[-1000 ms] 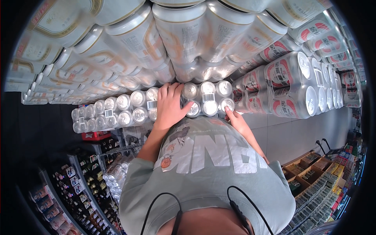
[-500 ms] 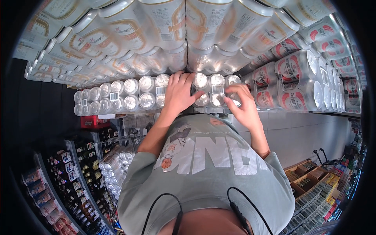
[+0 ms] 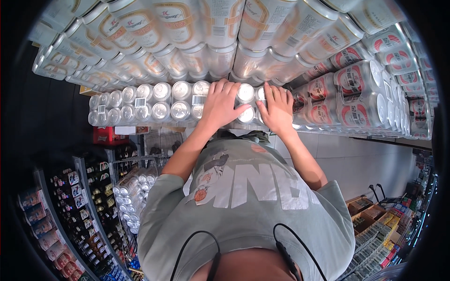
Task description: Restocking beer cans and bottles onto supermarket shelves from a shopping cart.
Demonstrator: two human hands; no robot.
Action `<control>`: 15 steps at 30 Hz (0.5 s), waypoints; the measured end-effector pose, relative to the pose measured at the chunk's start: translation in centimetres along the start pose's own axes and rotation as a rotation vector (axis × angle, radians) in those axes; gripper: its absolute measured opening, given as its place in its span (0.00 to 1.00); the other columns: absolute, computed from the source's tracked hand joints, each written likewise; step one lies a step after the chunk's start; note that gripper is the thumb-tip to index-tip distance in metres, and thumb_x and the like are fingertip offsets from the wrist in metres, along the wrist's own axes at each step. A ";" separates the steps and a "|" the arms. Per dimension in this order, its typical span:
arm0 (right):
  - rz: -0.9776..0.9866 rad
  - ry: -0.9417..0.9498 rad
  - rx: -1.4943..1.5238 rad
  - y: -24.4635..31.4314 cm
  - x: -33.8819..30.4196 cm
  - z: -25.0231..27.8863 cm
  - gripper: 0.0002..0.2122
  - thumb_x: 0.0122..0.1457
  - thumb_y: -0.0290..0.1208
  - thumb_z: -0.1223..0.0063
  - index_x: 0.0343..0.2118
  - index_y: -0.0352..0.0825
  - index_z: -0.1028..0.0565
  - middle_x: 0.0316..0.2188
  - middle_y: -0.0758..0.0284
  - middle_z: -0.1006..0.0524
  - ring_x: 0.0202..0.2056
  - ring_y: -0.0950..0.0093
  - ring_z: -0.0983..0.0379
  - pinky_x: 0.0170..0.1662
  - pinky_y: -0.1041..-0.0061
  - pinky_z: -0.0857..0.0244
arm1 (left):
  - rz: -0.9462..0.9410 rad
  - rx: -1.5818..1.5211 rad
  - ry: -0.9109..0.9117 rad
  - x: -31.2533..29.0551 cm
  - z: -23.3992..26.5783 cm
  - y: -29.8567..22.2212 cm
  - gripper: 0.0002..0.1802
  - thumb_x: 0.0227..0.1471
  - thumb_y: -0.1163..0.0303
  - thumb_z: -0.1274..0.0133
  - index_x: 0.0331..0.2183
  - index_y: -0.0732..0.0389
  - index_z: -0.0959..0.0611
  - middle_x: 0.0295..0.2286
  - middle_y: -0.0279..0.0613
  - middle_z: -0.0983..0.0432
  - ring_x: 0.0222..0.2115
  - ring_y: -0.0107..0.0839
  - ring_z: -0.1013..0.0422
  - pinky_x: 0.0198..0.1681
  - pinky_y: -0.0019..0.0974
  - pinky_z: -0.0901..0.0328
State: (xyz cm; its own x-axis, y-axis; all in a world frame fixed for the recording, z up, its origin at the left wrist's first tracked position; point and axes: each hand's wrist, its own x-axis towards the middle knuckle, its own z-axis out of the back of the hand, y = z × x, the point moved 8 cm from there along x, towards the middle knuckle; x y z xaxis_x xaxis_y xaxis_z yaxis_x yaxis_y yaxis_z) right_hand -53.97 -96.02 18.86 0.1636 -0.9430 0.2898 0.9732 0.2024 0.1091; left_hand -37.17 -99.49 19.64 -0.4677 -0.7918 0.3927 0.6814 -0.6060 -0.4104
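Shrink-wrapped packs of silver cans stand upright in a row before me, lids up. My left hand point(image 3: 219, 104) lies over the lids where two packs meet, its fingers pointing away and its thumb out to the right. To its left is one wrapped can pack point(image 3: 180, 110) with a barcode label on its film. My right hand point(image 3: 279, 108) rests palm down on the pack of cans point(image 3: 245, 92) to the right, fingers stretched forward and thumb apart. Two can lids show between my hands; the lids under my palms are hidden. Neither hand is wrapped around anything.
Taller stacks of white-and-gold cans point(image 3: 178, 23) rise just behind the row. Red-and-silver can packs point(image 3: 354, 86) lie on their sides at right. A wire cart point(image 3: 133, 164) with wrapped cans stands behind me at left, near bottle shelves point(image 3: 86, 210). Cartons point(image 3: 363, 213) sit lower right.
My right hand has come down from a half-curled pose at the pack's near edge and now lies flatter and farther forward on the lids. My left hand stays on the cans.
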 end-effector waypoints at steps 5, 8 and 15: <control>-0.018 -0.060 -0.065 1.0 -0.3 -0.1 0.30 0.62 0.46 0.47 0.62 0.30 0.33 0.54 0.55 0.30 0.58 0.57 0.37 0.63 0.47 0.49 | -0.005 -0.011 0.015 0.0 0.2 -0.2 0.38 0.48 0.47 0.36 0.51 0.65 0.23 0.47 0.48 0.24 0.52 0.48 0.34 0.58 0.48 0.42; -0.034 -0.062 -0.093 1.1 -0.3 -0.1 0.30 0.62 0.46 0.47 0.62 0.30 0.33 0.54 0.56 0.29 0.58 0.58 0.36 0.62 0.49 0.48 | 0.001 -0.009 0.018 0.0 0.3 -0.3 0.38 0.48 0.47 0.37 0.51 0.65 0.23 0.47 0.48 0.24 0.53 0.48 0.34 0.58 0.48 0.43; 0.009 0.032 -0.123 1.3 0.1 0.8 0.31 0.62 0.50 0.47 0.60 0.30 0.31 0.48 0.58 0.26 0.51 0.60 0.33 0.53 0.57 0.43 | -0.008 -0.029 0.015 -0.1 0.4 -0.2 0.38 0.48 0.47 0.37 0.51 0.66 0.23 0.47 0.47 0.24 0.53 0.48 0.34 0.59 0.48 0.44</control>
State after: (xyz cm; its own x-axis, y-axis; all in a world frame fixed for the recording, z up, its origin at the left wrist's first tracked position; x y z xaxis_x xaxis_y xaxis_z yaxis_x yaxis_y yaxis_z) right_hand -52.78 -95.67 19.84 0.1760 -0.9496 0.2595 0.9838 0.1791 -0.0116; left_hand -37.05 -99.31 20.00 -0.4818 -0.7877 0.3839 0.6611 -0.6143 -0.4308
